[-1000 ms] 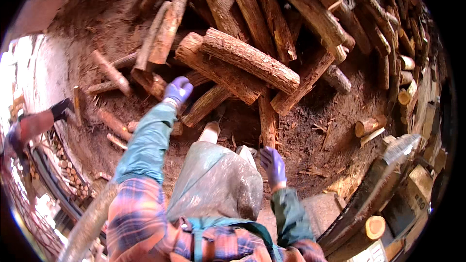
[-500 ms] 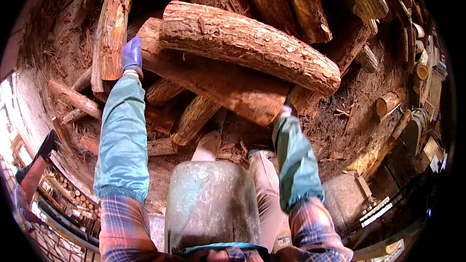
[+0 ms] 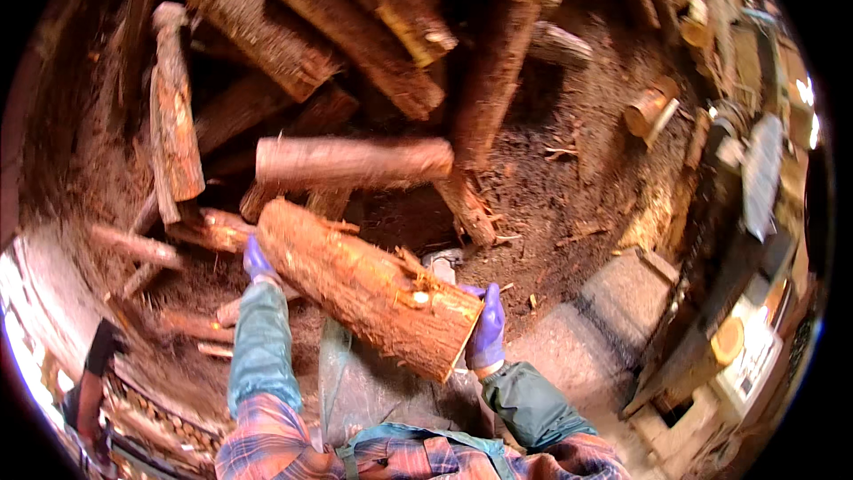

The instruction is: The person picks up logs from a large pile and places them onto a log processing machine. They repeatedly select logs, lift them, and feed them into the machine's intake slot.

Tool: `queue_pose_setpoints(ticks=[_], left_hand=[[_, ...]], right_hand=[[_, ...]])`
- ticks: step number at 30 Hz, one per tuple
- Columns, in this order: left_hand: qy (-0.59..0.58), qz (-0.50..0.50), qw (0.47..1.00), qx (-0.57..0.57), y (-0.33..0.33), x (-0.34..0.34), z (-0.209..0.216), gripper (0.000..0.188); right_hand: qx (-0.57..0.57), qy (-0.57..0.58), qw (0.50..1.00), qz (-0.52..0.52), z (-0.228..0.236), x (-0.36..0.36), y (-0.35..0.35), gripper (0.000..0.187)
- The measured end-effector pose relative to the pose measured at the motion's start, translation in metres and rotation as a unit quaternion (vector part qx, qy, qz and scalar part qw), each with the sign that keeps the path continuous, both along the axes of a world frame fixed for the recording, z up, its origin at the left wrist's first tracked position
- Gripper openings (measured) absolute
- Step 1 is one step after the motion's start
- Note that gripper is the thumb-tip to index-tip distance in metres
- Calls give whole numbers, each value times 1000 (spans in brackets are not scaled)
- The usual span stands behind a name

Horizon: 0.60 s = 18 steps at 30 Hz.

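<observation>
A thick log [image 3: 373, 289] with reddish, stringy bark lies slantwise between my hands, in front of my apron [image 3: 391, 391]. My left hand [image 3: 257, 260], in a purple glove, is against its far left end. Its fingers partly disappear behind the wood. My right hand [image 3: 487, 327], also purple-gloved, grips the near right end, thumb and fingers around the cut edge. Just beyond, a second log [image 3: 355, 162] rests crosswise over other wood and looks blurred.
A pile of logs [image 3: 355, 36] spreads across the far side. Split pieces [image 3: 178, 116] stand at the left. On the right are a short log piece [image 3: 650, 107], a concrete slab [image 3: 626, 298] and machinery with a metal blade-like plate [image 3: 762, 173]. Bark scraps litter the ground.
The held log has come out from under the other log and toward my body. That other log now lies crosswise beyond it. The view has shifted to the right.
</observation>
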<state>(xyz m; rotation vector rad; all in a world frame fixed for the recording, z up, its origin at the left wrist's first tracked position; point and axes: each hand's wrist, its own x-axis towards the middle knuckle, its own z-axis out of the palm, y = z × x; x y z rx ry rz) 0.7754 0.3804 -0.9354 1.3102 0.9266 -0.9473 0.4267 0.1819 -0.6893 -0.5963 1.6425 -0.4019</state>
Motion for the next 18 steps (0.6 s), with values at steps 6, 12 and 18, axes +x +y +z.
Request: queue_pose_setpoints(ticks=[6,12,18], left_hand=[[-95,-148,967,186,54,-77,68,67],[-18,-153,986,-61,-48,-93,157,64],[-206,-250,930,-172,-254,-104,391,61]], right_hand=[[-135,93,962,218,151,-51,-21,55],[-312,67,924,209,255,-117,-49,41],[-504,24,858,94,380,-204,-111,41]])
